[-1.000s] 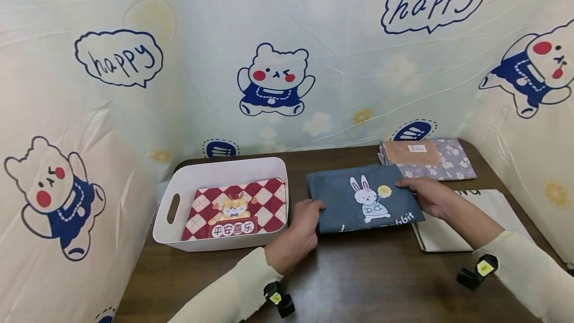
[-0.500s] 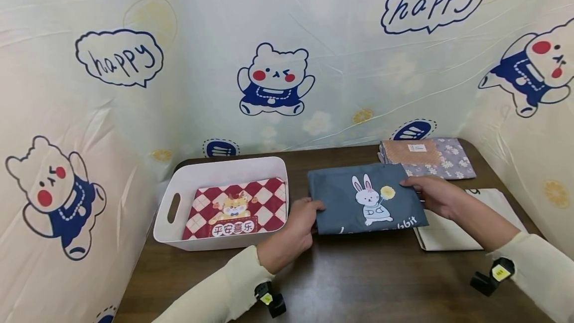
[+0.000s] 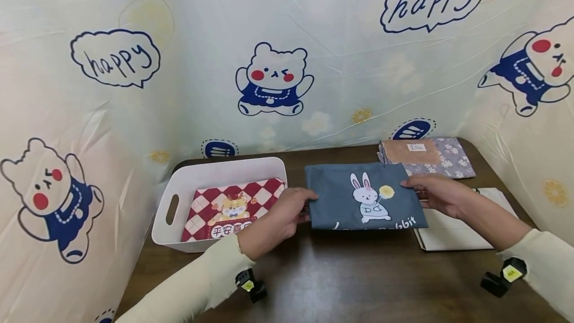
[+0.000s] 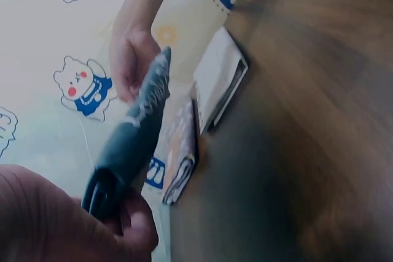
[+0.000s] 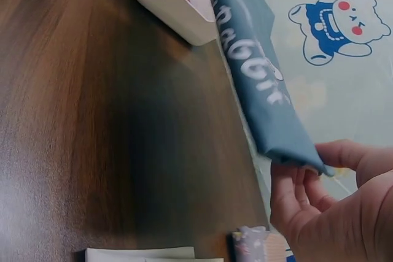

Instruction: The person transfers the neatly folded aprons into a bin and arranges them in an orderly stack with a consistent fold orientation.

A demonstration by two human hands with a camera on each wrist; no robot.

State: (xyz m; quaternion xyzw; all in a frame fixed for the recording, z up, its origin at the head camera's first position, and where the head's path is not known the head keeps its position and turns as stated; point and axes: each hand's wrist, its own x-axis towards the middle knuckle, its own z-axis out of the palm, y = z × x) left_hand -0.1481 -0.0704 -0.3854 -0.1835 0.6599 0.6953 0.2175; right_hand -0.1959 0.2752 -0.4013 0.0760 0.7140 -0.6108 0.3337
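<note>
A folded grey-blue cloth [image 3: 332, 196] printed with a white rabbit and lettering is held up over the table between both hands. My left hand [image 3: 284, 213] pinches its left edge, thumb on top and fingers beneath. On the opposite edge, my right hand [image 3: 441, 194] grips it the same way; the right wrist view shows that thumb above the cloth [image 5: 258, 84] and the fingers curled under it. Left of the cloth stands a white plastic bin [image 3: 170, 236], with a folded red-and-cream checked cloth [image 3: 204, 203] lying inside, partly hidden by my left hand.
A folded purple floral cloth [image 3: 455, 156] with a peach panel and label lies at the back right. A folded cream-white cloth [image 3: 453, 236] lies in front of it, partly under my right forearm. A printed curtain [image 3: 350, 64] surrounds the brown wooden table [image 3: 358, 283].
The grey-blue cloth has been raised and levelled, a dark shadow now showing beneath it. My left hand has risen slightly and swung its forearm left; the right forearm has shifted right.
</note>
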